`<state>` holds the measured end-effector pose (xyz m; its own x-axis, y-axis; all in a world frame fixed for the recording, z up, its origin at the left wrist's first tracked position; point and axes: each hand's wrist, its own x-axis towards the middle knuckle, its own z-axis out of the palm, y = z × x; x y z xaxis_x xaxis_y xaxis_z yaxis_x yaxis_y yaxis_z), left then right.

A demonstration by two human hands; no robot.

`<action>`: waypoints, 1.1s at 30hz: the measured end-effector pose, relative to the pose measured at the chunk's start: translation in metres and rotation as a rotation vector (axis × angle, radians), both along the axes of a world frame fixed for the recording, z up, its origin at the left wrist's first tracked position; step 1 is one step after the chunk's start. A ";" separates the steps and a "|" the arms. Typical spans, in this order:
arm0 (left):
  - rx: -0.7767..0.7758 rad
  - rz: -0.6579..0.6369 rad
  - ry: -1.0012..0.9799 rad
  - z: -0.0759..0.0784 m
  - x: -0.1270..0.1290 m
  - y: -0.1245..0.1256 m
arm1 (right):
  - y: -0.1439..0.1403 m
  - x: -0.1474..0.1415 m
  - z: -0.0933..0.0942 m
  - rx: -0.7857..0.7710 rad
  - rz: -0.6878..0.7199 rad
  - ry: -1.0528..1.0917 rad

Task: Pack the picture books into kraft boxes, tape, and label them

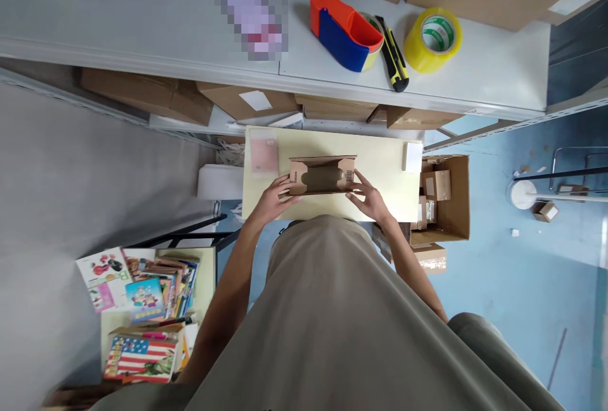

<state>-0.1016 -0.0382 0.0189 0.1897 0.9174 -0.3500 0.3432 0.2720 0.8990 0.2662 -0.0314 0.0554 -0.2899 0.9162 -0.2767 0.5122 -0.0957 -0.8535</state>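
A small brown cardboard box (349, 165) lies open side up on the pale yellow table (323, 208), right in front of my body. Its end flaps are partly folded in, and the inside looks shadowed. My left hand (275, 199) grips the left end, with the thumb at the near edge and the fingers around the side. At the right end, my right hand (371, 199) holds the box in the same way. A flat pinkish pad (264, 155) lies beyond my left hand, and a small white stack (412, 157) is beyond my right hand.
On the grey shelf (156, 18) are an orange-and-blue tape dispenser (342, 34), a box cutter (393, 56) and a yellow tape roll (446, 56). A large carton (456, 208) with small boxes stands right of the table. Books (147, 297) lie at lower left.
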 end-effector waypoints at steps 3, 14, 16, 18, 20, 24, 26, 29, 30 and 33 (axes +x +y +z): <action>0.017 -0.025 0.011 0.000 -0.001 0.003 | 0.001 0.004 0.005 0.000 0.052 0.004; 0.008 0.146 0.461 0.004 0.022 0.027 | 0.027 -0.004 -0.015 -0.030 -0.213 -0.205; 0.084 0.096 0.435 0.007 0.023 0.030 | 0.032 -0.002 -0.015 -0.006 -0.152 -0.202; 0.160 0.037 0.424 0.010 0.022 0.035 | 0.036 0.000 -0.014 0.007 -0.101 -0.194; 0.208 0.010 0.426 0.012 0.020 0.038 | 0.037 0.003 -0.014 0.011 -0.082 -0.184; 0.221 0.017 0.429 0.012 0.019 0.036 | 0.028 0.003 -0.016 0.023 -0.105 -0.137; 0.210 0.021 0.407 0.011 0.021 0.029 | 0.020 0.000 -0.018 0.035 -0.089 -0.143; 0.202 0.076 0.358 0.007 0.026 0.019 | 0.011 -0.006 -0.020 0.067 -0.078 -0.170; 0.197 0.100 0.353 0.006 0.028 0.016 | 0.009 -0.008 -0.021 0.079 -0.090 -0.169; 0.179 0.155 0.360 0.000 0.032 0.013 | 0.013 -0.013 -0.022 0.114 -0.151 -0.161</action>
<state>-0.0692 -0.0250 0.0194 -0.0607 0.9776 -0.2018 0.6112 0.1962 0.7667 0.2527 -0.0180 0.0333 -0.1077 0.9737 -0.2007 0.6298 -0.0894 -0.7716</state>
